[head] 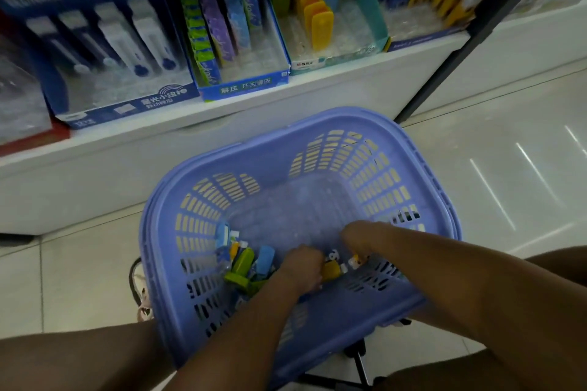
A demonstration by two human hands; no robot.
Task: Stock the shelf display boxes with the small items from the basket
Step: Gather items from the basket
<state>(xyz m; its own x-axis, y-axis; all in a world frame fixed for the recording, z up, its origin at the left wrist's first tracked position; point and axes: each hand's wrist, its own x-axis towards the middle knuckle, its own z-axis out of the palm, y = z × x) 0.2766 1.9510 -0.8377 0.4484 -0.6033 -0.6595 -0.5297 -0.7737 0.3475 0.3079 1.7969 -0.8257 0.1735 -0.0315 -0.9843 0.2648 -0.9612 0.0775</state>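
A lilac plastic basket [422, 174] sits in front of me, and both my hands are down inside it. Small items lie in a heap at its near end: a green one [243, 263], a blue one [265, 259] and a yellow one [331, 270]. My left hand [301, 268] is curled into a fist right against the yellow item and seems to grip it. My right hand [359, 236] points downward over small white and yellow pieces [354, 262]; its fingers are hidden. On the shelf above, a teal display box [376, 25] holds matching yellow, orange, green and blue items.
The white shelf [317, 86] also carries a large blue box [127, 105] of white items, a blue box [247, 81] of green and purple packets, and a box [425, 36] of yellow items at right. A black upright post [444, 67] stands right of the basket. Tiled floor lies around.
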